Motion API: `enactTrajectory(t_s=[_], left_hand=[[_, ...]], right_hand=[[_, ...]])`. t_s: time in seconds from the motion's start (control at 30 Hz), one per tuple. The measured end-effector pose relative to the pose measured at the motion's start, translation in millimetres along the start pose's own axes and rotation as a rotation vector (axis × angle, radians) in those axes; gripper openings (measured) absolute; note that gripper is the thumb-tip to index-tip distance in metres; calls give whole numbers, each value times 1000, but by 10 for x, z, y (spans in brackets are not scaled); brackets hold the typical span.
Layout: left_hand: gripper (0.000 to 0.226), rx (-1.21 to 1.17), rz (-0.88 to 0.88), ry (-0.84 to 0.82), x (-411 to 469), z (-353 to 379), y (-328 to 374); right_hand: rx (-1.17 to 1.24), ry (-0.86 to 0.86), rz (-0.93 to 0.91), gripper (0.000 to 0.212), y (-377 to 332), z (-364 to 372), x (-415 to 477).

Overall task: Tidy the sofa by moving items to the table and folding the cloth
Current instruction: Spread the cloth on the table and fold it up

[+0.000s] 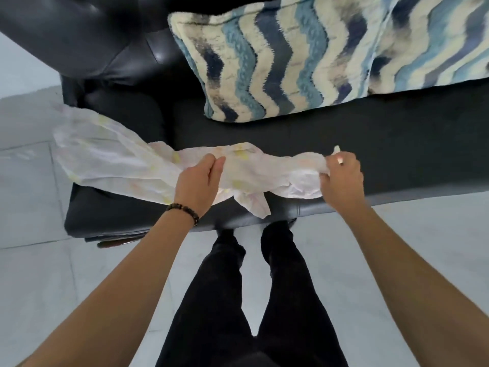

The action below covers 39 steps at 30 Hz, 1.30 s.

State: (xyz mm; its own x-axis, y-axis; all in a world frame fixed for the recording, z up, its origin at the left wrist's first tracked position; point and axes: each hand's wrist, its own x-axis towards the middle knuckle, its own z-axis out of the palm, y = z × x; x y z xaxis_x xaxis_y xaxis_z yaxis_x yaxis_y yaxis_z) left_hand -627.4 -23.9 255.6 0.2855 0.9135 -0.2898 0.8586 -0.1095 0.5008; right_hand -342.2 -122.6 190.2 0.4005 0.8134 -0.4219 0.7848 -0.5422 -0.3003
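Crosswise, cloth [164, 165] stretched left–right along sofa [344, 133], both hands — left hand [198, 181], right hand [342, 178] — gripping it

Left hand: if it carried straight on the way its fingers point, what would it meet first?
The left hand grips the white cloth and points up toward the sofa back. Past the cloth lies bare black seat, then probably the striped cushion, though depth is hard to judge from one view.

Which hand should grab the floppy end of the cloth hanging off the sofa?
Probably the left hand. It grips the cloth mid-length, nearest that loose end; the right hand pinches the opposite end.
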Motion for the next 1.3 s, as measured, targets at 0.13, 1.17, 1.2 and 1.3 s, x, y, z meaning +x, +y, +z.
enactTrajectory(t_s=[0.13,1.17,1.2,1.3], left_hand=[[32,-34,136,143,-228,-569,287],[44,43,1084,-480,-2351,-688,3832],[43,-48,1050,-488,-2506,-530,3989],[41,-224,1026,-466,-2984,-67,4518]], right_hand=[[308,-126,-191,50,-678,163,-442],[1118,1227,293,25,983,-3405,-4983],[1068,1259,339,20,1245,-3349,-5206],[795,1289,490,13,2033,-3182,-5848]])
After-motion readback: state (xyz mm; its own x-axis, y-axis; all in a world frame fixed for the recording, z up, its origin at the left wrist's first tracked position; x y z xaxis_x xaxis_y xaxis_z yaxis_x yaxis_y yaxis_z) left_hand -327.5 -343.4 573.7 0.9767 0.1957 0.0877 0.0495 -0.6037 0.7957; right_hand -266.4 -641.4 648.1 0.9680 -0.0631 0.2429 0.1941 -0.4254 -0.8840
